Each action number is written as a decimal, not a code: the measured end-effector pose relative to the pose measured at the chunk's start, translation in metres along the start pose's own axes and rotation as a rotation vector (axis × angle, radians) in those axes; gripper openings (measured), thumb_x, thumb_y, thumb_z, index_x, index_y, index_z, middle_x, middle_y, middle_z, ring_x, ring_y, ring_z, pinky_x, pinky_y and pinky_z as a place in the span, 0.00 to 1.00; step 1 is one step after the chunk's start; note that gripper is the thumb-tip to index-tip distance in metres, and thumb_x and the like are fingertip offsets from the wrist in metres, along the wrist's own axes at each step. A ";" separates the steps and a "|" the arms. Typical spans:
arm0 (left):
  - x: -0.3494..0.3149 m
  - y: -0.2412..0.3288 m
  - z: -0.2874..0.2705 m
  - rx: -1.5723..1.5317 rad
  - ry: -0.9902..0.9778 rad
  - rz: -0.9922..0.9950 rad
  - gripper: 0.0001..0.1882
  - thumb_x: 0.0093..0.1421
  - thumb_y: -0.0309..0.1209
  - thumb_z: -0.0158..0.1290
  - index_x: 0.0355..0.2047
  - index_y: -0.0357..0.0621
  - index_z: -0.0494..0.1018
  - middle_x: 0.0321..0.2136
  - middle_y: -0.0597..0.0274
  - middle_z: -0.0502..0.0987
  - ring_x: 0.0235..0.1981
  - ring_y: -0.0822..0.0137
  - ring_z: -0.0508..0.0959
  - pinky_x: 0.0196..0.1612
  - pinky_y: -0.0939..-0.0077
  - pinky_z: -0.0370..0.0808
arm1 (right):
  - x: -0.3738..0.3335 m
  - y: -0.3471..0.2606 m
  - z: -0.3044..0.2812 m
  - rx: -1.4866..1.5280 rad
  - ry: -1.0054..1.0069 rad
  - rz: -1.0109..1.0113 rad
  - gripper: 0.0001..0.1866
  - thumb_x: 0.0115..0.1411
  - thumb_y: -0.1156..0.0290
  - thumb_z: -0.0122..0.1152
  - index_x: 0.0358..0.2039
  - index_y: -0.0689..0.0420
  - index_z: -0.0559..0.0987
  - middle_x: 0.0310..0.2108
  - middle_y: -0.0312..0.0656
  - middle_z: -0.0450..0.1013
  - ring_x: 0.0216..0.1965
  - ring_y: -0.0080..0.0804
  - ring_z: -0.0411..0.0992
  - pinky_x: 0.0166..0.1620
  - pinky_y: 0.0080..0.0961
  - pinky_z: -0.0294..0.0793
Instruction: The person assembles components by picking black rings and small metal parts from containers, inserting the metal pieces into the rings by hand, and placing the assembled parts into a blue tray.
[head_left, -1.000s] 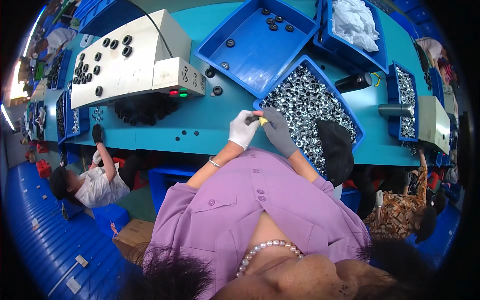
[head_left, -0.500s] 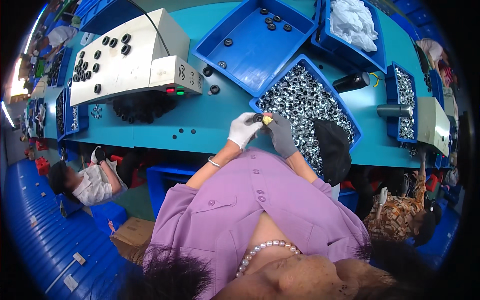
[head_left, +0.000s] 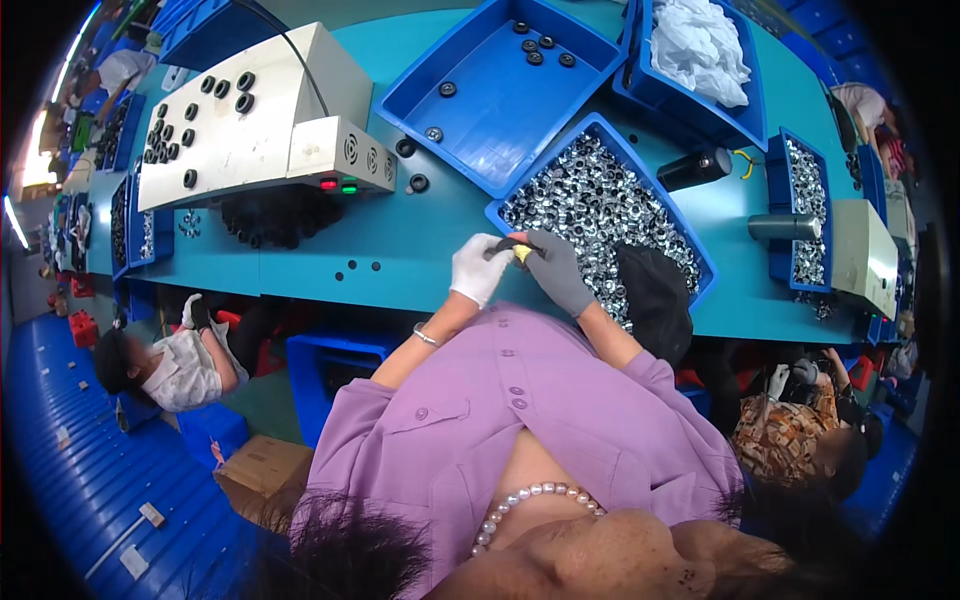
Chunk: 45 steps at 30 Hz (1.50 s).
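Observation:
In front of my chest, over the table's near edge, my two gloved hands meet. My left hand [head_left: 476, 270], in a white glove, is closed on one side of a black rubber ring [head_left: 507, 244]. My right hand [head_left: 558, 275], in a grey glove, pinches the ring's other side. The ring looks stretched or bent between them. A small yellow patch [head_left: 522, 254] shows at my right fingertips; whether it is tape on a finger or a separate piece, I cannot tell. Just beyond my right hand is a blue bin [head_left: 497, 212] full of shiny metal rings [head_left: 590, 190].
A cream machine [head_left: 240, 120] stands at left with several black rings on top and a dark pile beneath. Beyond is a blue tray [head_left: 480, 120] with several black wheels. A black cloth [head_left: 655, 300] hangs over the bin's near edge; a black bottle [head_left: 695, 169] lies behind. Co-workers sit either side.
The black ring, earlier round and facing up between my fingertips, now looks drawn out and tilted. My hands stay nearly in place; the whole view has shifted slightly.

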<state>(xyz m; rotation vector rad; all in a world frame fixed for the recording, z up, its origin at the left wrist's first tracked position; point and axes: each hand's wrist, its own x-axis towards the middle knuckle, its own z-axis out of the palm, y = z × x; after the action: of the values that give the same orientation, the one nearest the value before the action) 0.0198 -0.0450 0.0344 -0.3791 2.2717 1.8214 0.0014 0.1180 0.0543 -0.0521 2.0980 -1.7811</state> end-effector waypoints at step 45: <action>0.023 0.033 -0.102 -0.645 -0.478 -0.155 0.30 0.54 0.12 0.47 0.60 0.30 0.60 0.51 0.49 0.67 0.54 0.57 0.73 0.63 0.66 0.70 | -0.015 -0.009 0.043 0.718 0.399 0.104 0.14 0.61 0.81 0.51 0.48 0.66 0.73 0.37 0.43 0.75 0.39 0.27 0.74 0.46 0.22 0.74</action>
<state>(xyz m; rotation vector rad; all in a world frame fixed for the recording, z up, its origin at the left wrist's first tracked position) -0.0125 -0.1394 0.0801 -0.1734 1.2856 2.2252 0.0269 0.0803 0.0615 0.6357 1.5087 -2.5145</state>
